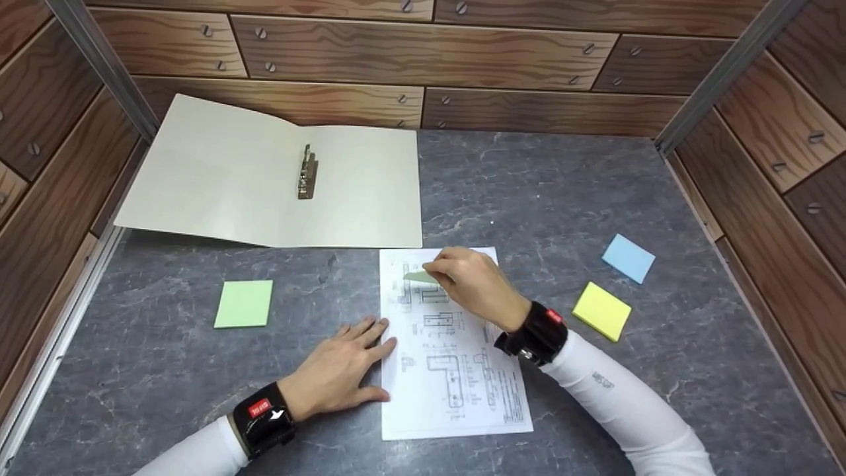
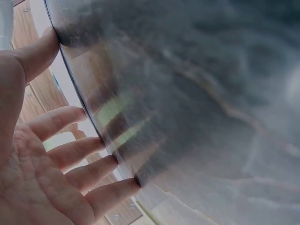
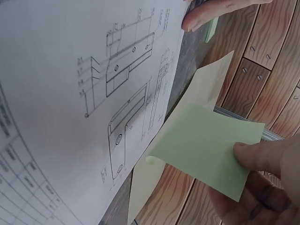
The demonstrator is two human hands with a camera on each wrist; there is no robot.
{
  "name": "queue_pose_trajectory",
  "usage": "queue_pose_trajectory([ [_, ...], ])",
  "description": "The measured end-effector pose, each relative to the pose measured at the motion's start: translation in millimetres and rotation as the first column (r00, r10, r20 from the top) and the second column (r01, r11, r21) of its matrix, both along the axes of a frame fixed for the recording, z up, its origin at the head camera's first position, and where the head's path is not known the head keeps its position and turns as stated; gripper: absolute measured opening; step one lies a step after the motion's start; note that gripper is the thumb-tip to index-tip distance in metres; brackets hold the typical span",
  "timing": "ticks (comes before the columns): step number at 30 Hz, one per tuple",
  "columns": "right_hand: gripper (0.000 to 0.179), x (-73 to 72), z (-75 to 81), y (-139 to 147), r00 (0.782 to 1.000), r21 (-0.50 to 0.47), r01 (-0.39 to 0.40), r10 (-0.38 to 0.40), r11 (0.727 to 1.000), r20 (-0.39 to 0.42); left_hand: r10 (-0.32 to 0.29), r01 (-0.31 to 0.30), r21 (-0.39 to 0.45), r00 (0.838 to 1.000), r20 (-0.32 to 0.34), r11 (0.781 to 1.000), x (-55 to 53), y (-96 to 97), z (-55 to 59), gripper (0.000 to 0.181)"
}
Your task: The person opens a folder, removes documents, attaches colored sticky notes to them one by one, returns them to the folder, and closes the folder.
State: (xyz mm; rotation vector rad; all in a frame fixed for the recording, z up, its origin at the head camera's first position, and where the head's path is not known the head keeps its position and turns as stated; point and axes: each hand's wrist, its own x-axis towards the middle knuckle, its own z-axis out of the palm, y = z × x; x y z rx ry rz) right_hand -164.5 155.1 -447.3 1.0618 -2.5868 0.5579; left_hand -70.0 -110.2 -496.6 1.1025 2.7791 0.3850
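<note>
From here I see the bare left hand point(image 1: 338, 371) palm down, fingers point(image 1: 383, 348) spread, its white-sleeved arm point(image 1: 198, 451) angled inward; the bare right hand point(image 1: 472, 284) (black-banded at the wrist point(image 1: 537, 334), like the left) pinches with its thumb.

Drawing sheet point(image 1: 456, 344), hindrances and passages I note: over its far half, right hand point(image 1: 479, 287) and green note point(image 1: 420, 277); at its left edge, left hand point(image 1: 337, 370); farther left, passable gap before green pad point(image 1: 243, 304); beyond its far-left corner, open folder point(image 1: 367, 188); beyond its far-right corner, wide lane; near right, white sleeve point(image 1: 624, 400), barring.
</note>
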Motion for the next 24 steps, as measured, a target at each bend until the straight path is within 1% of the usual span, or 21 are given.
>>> queue_pose_trajectory([
  [4,0.013,-5.9,-0.8,-7,1.0,0.019,-0.022,0.022,1.0,-0.018,0.005,-0.005,0.0,1.0,0.001,1.0,-0.2,-0.2,-0.4,0.082],
  [9,0.013,-9.9,-5.6,-12,0.998,0.026,-0.042,0.043,0.999,-0.04,-0.001,0.002,0.008,1.0,-0.017,1.0,0.0,-0.2,-0.9,0.082],
  [14,0.012,-11.3,-8.4,-16,0.996,0.028,-0.064,0.066,0.998,-0.063,-0.003,0.003,0.012,1.0,-0.02,1.0,0.1,-0.3,-1.8,0.082],
  [19,0.013,-12.6,-11.1,-19,0.993,0.036,-0.087,0.09,0.996,-0.081,-0.001,0.001,0.009,1.0,-0.008,1.0,-0.1,-0.1,-1.6,0.083],
  [24,0.013,-13.0,-12.1,-21,0.991,0.069,-0.086,0.092,0.994,-0.092,0.004,-0.004,0.006,1.0,0.002,1.0,-0.1,0.3,-1.0,0.084],
])
